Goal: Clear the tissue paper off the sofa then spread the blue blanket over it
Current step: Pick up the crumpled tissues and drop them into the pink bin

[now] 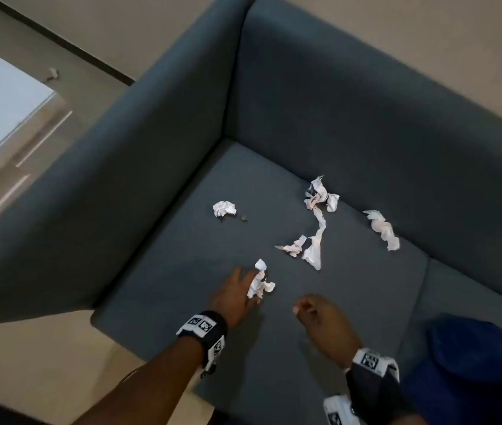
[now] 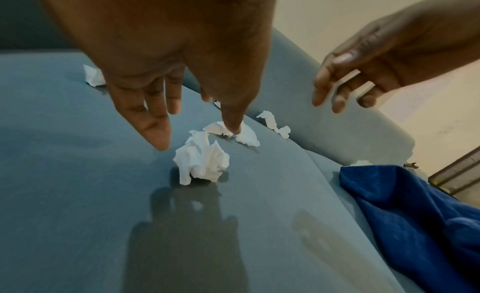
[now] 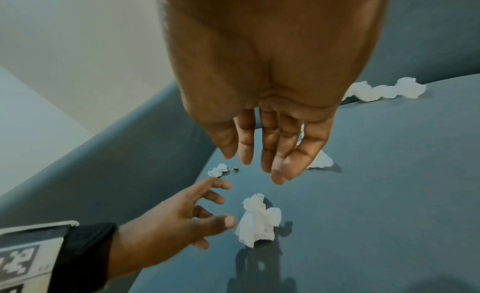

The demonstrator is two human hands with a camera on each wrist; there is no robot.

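The left hand (image 1: 233,297), fingers spread and empty, hovers just left of the nearest crumpled tissue (image 1: 260,280); the right hand (image 1: 324,322), open and empty too, hangs farther off.

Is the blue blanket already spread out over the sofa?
No, the blue blanket lies bunched up at one end of the sofa, and crumpled tissue paper still sits on the seat.

You see five crumpled white tissues (image 1: 260,280) scattered on the grey-blue sofa (image 1: 350,317) seat at frame centre, the nearest standing bunched at lower centre. The blue blanket (image 1: 473,372) lies heaped at lower right.
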